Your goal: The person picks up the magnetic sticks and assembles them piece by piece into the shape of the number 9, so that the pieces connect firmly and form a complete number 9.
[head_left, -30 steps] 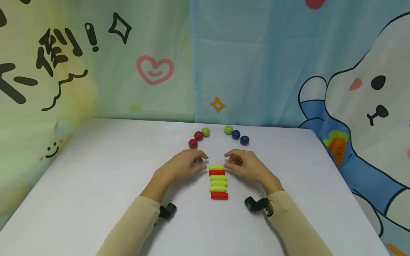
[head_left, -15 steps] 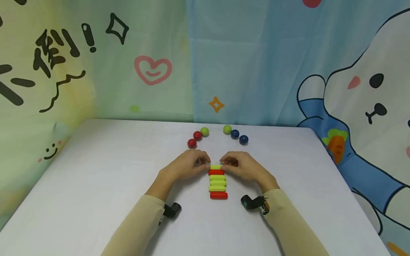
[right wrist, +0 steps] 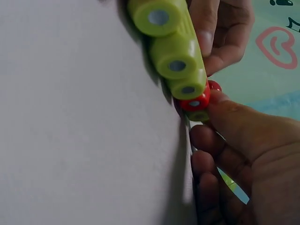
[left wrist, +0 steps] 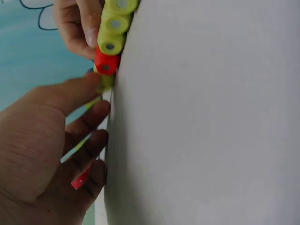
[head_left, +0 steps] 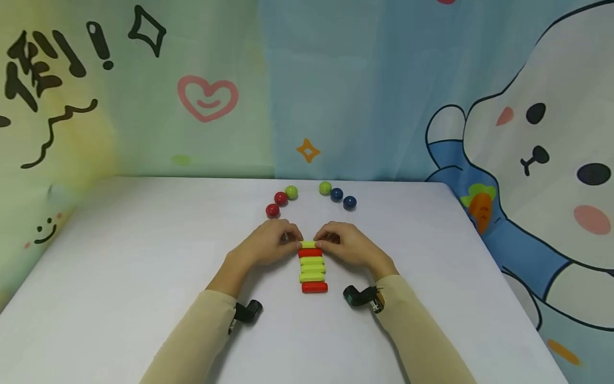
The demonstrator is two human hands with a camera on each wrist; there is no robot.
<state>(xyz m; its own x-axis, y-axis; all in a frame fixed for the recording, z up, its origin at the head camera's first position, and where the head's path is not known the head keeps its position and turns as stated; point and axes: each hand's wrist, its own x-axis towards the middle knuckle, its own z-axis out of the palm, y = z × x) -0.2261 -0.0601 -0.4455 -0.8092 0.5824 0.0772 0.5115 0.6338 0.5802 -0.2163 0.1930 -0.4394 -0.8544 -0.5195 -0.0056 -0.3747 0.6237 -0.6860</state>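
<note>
Here, farthest yellow rod between grips

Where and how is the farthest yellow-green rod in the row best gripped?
Probably by its two ends, left hand from the left, right hand from the right: the yellow-green rod lies crosswise, with a red rod along its near long side.

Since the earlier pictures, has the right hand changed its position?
Yes: against the red bar nearest the camera in the head view, the right hand has moved inward, toward the left hand, and now touches the farthest yellow bar.
</note>
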